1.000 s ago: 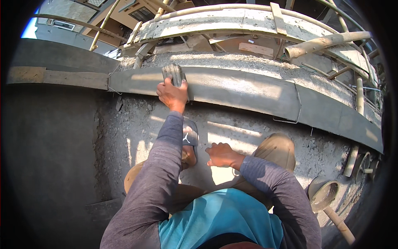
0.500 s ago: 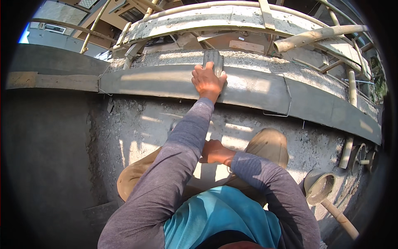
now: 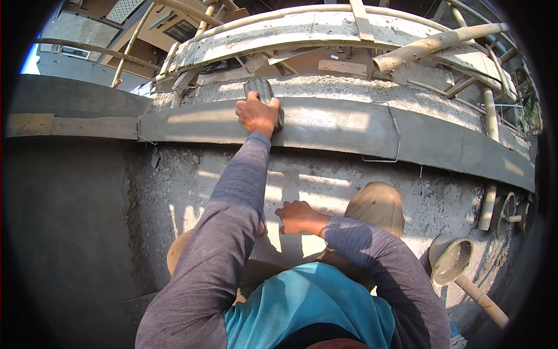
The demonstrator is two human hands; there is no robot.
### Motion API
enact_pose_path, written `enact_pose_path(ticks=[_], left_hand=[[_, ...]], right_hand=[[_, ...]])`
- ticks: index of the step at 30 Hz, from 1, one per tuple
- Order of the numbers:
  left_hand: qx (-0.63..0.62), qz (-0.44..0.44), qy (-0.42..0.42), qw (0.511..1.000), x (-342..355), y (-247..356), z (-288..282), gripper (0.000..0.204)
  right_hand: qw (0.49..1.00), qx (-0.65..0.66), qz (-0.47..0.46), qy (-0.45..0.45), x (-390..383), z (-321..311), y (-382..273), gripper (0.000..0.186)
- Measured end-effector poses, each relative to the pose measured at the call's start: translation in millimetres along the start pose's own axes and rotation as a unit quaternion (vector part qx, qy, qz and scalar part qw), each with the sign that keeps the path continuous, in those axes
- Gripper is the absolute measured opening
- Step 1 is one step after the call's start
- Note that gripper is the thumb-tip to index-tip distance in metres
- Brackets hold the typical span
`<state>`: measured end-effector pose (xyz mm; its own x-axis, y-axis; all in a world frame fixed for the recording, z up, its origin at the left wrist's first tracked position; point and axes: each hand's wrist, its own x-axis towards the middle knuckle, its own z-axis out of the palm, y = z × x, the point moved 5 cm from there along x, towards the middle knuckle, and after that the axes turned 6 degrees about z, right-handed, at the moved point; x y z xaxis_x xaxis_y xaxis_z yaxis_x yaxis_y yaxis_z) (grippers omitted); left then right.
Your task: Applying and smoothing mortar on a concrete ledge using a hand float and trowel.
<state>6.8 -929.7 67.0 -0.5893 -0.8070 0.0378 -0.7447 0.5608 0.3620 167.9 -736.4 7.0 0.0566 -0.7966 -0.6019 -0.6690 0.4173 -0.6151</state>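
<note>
My left hand (image 3: 257, 114) is stretched forward, its fingers closed over a cement-smeared grey hand float (image 3: 261, 90). The float sits on the long grey cement ledge (image 3: 343, 134), its far end reaching past the ledge's back edge. Wet-looking sheen shows on the cement just right of it. Nearer my body, my right hand (image 3: 303, 217) hovers between my knees with its fingers curled in. Its palm side is hidden, so I cannot tell whether anything is in it.
Thin bent wire clamps (image 3: 397, 136) hug the ledge. Beyond rubble stand bamboo poles (image 3: 439, 46) and a cement-spattered plank (image 3: 279, 29). A long-handled scoop (image 3: 453, 263) lies at the lower right. Smooth dark grey cement (image 3: 64, 227) covers the left side.
My left hand has slid the float leftward along the ledge, and the float has turned slightly. My right hand has shifted a little to the right, away from the left forearm.
</note>
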Motion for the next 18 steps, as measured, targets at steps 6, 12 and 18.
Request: enact_pose_path(ticks=[6, 12, 18], left_hand=[[-0.099, 0.276, 0.042, 0.955, -101, 85, 48, 0.056], [-0.080, 0.332, -0.036, 0.939, -131, 103, 47, 0.054], [-0.043, 0.157, -0.024, 0.986, -52, 86, 44, 0.056]], right_hand=[[0.988, 0.121, -0.088, 0.043, 51, 53, 23, 0.057], [0.933, 0.101, -0.228, 0.260, 74, 85, 34, 0.059], [1.000, -0.014, -0.018, 0.004, 23, 27, 4, 0.045]])
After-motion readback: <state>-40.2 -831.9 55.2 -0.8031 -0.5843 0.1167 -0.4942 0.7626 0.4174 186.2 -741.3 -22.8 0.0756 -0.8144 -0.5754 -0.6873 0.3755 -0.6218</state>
